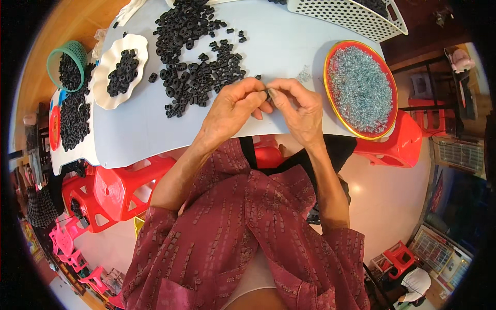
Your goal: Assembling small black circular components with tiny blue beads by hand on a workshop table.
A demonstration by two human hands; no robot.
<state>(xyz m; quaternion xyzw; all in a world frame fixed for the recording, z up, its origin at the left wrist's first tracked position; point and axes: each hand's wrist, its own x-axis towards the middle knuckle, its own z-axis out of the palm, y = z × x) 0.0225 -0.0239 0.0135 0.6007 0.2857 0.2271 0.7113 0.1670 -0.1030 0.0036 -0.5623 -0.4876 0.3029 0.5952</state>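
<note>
My two hands meet above the near edge of the pale table, fingertips together. My left hand pinches a small black part between thumb and fingers. Closed against the same part, my right hand has its thumb and forefinger on it; any other small piece there is hidden by the fingers. Left of the hands spreads a loose heap of similar small black parts. To the right, a red tray with a yellow rim holds a mass of tiny clear bluish pieces.
A white scalloped dish with black parts stands at the left. Beyond it, a green basket lies tipped beside more black parts. Few clear pieces lie near the tray. A white perforated basket stands far right. Red stools flank the table.
</note>
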